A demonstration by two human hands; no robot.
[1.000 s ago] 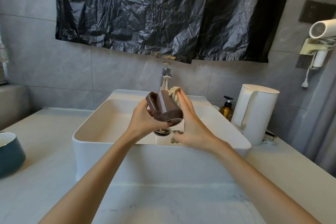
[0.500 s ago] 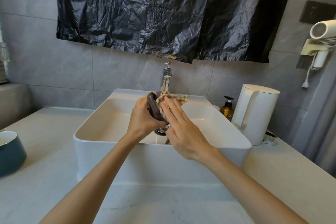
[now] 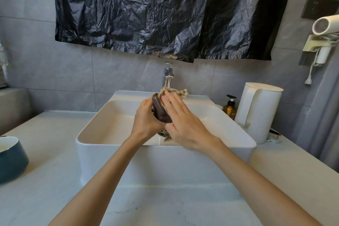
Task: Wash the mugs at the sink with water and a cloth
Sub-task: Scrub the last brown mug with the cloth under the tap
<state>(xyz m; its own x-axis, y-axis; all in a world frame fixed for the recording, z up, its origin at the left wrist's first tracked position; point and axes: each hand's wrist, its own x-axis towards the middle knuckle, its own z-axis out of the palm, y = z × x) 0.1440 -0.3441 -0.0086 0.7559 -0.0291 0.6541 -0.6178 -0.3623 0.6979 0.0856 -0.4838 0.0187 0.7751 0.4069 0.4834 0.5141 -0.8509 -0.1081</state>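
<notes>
grip: left hand [image 3: 146, 118] curls round the glossy brown mug [image 3: 160, 113], tilted above the white rectangular sink [image 3: 128, 154] | right hand [image 3: 183, 124], fingers flat and straight, presses a nubbly beige cloth [image 3: 177, 92] against it (a scrap dangles below the palm) | chrome tap [image 3: 168, 77] just behind | smooth white kettle [image 3: 262, 113] on the marbled counter [image 3: 183, 207], right.
</notes>
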